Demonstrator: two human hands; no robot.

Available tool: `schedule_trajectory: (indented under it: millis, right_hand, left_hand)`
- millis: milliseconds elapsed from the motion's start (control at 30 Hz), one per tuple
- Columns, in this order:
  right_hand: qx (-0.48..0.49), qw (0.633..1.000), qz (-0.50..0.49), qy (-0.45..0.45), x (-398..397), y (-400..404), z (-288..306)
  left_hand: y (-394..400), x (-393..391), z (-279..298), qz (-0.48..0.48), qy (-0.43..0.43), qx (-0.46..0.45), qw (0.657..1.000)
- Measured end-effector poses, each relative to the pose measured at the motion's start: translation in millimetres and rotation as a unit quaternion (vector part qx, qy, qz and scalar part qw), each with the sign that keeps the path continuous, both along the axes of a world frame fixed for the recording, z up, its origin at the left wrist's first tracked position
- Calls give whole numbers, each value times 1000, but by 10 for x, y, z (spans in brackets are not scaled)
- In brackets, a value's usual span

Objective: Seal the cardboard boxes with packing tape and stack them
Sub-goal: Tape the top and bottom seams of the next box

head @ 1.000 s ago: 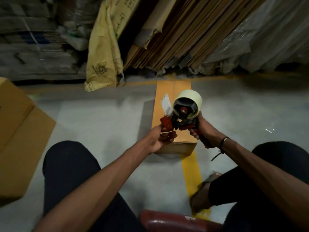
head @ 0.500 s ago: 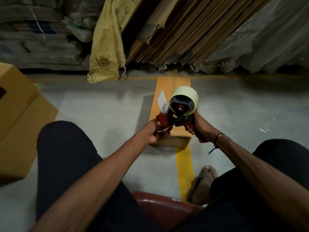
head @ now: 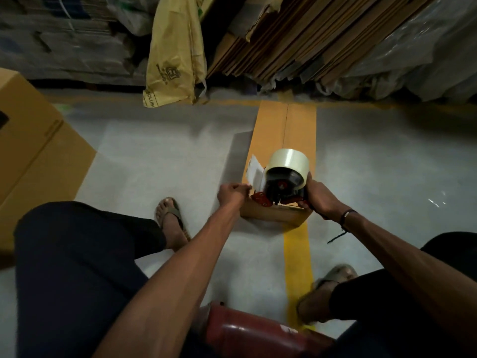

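Right hand [head: 321, 200] grips tape dispenser [head: 282, 182] | left hand [head: 232, 195] pinches tape | box [head: 286, 130] beneath

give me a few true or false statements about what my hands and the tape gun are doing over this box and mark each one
1. The right hand grips the tape dispenser. True.
2. The left hand lies flat on the floor. False: it pinches the loose tape end.
3. The dispenser is over the near end of the long box. True.
4. The box's centre seam is already taped along its length. False: the seam shows bare.
5. The tape roll is bright blue. False: it is pale, clear.
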State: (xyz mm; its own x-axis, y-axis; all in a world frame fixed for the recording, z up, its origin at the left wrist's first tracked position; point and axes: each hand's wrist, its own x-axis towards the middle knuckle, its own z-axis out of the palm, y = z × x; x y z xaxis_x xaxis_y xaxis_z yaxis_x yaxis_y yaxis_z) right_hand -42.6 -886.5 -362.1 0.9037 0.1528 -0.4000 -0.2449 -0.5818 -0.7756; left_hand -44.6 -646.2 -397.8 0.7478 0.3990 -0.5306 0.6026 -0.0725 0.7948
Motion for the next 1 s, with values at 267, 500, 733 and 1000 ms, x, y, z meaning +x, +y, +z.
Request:
schedule_trajectory:
  millis: [267,500,733,1000]
  right_hand:
    - [-89,996,2,1,404,-289,-500]
    - [-111,993,-23,30,506,-422,-1092]
    - [-181,983,31,-16,571,-433,-1266]
    - [-265,956,90,-89,618,-457,-1423]
  left_hand:
    - [686,342,-689,-64,-13,89,994]
    - [627,472,-1130,-72,22,102,992]
    - [607,493,-1369,-71,36,102,992]
    - [529,519,-1596,-63,54,101,991]
